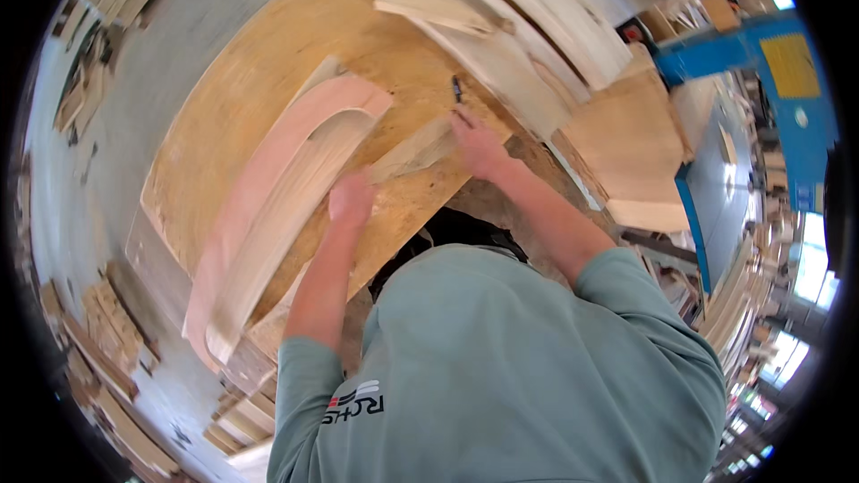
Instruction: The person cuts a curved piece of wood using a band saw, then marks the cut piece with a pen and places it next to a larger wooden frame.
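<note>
A short, pale wooden piece [413, 152] lies slantwise over the table between my two hands. My left hand [352, 197] is closed at its left end, beside a long wooden board. Near the piece's right end, my right hand [480, 145] is closed around a slim dark pen [457, 89], which points away from me. Whether the right fingers also touch the wood, I cannot tell. A curved pinkish template [259, 165] lies left of my left hand, with the pale long board [291, 215] along its inner curve.
The yellowish plywood tabletop [215, 134] carries these pieces. Beyond its right side lie long pale planks [537, 9] and a curved offcut [438, 9]. A blue machine [743, 49] with a flat table stands at the right. Wood stacks [116, 331] lie on the floor at left.
</note>
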### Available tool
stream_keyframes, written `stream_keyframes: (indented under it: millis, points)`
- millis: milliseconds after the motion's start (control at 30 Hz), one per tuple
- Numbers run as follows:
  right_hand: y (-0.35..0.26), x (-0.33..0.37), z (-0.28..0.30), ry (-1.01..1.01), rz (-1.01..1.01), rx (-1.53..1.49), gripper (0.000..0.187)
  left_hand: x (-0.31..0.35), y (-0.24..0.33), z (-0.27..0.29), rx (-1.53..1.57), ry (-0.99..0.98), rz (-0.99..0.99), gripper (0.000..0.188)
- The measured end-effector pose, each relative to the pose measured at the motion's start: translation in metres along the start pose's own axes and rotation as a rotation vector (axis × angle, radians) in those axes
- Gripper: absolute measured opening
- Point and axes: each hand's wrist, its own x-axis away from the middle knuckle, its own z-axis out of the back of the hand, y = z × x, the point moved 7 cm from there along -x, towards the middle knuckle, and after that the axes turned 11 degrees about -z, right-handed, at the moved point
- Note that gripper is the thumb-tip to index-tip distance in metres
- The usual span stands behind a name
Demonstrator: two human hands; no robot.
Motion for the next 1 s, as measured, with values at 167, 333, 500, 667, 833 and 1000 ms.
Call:
stream_keyframes:
  millis: [167, 333, 500, 667, 833, 1000]
  points:
    - [-0.188, 0.073, -0.089, 0.065, 0.308, -0.160, 0.084, 0.164, -0.079, 0.147, -0.210, -0.082, -0.028, 0.050]
    - [-0.123, 0.082, -0.029, -0.037, 0.332, -0.224, 0.078, 0.132, -0.013, 0.143, -0.207, 0.106, -0.321, 0.044]
    - [0.025, 0.171, -0.030, -0.061, 0.052, -0.483, 0.076, 0.078, 0.109, 0.054, -0.082, -0.086, -0.345, 0.042]
    - [0.192, 0.262, -0.017, 0.054, -0.262, -0.589, 0.070, -0.004, 0.225, -0.061, 0.090, -0.112, -0.483, 0.039]
    - [0.326, 0.384, 0.001, 0.212, -0.648, -0.647, 0.071, -0.072, 0.400, -0.165, 0.055, -0.320, -0.886, 0.042]
    - [0.440, 0.464, -0.020, 0.590, -0.806, -0.656, 0.085, -0.139, 0.533, -0.274, 0.033, -0.390, -1.206, 0.037]
